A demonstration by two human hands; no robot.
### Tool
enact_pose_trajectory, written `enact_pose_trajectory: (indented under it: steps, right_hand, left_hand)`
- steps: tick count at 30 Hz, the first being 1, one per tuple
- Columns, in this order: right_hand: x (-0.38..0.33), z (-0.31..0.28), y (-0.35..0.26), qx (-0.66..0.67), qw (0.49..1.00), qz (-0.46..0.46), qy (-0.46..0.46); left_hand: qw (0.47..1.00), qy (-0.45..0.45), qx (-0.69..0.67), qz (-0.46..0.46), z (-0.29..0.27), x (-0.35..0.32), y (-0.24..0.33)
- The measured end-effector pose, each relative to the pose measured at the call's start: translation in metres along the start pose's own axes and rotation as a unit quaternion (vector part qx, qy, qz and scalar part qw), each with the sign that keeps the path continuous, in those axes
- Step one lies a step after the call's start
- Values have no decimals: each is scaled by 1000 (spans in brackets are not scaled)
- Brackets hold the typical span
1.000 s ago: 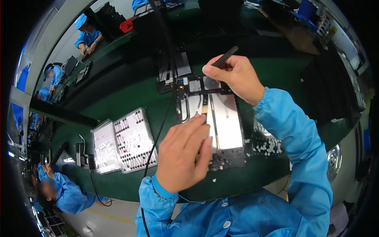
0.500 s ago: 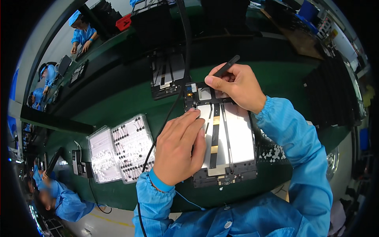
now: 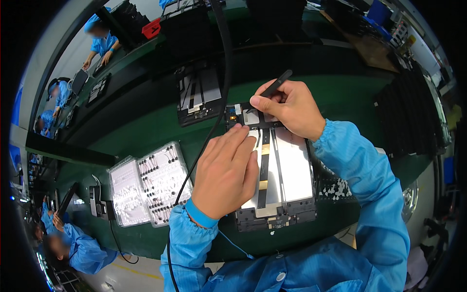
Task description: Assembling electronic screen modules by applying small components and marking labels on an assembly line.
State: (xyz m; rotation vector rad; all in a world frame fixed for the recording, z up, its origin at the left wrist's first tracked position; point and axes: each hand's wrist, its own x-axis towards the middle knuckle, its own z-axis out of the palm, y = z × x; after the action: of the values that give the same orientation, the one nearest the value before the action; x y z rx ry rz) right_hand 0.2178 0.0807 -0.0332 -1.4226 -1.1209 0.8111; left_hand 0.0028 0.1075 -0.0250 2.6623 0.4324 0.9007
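Below the head camera, a green workbench (image 3: 146,131) holds an opened tablet (image 3: 287,170), back up. Left hand (image 3: 226,170) lies flat on its left half, fingers straight and together, gripping nothing. Right hand (image 3: 292,107) pinches a thin black tool (image 3: 275,87) above the tablet's top edge.

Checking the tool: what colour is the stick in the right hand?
Black stick, pinched in the right hand; head view.
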Motion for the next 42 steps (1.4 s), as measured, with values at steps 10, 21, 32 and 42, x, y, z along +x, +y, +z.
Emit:
enact_pose_trajectory:
  steps: [10, 21, 32, 42]
  right_hand:
    - [-4, 1, -6, -52, 999, -9, 3]
    - [-94, -112, -71, -135, 954, -228, 138]
    - [-291, -240, 76, -69, 917, -38, 392]
    - [-260, -265, 107, -272, 909, -106, 297]
  left_hand:
    - [990, -31, 131, 31, 11, 18, -5]
    - [982, -67, 174, 0, 8, 24, 10]
    - [964, -147, -117, 186, 174, 25, 222]
    - [973, -143, 7, 180, 298, 68, 208]
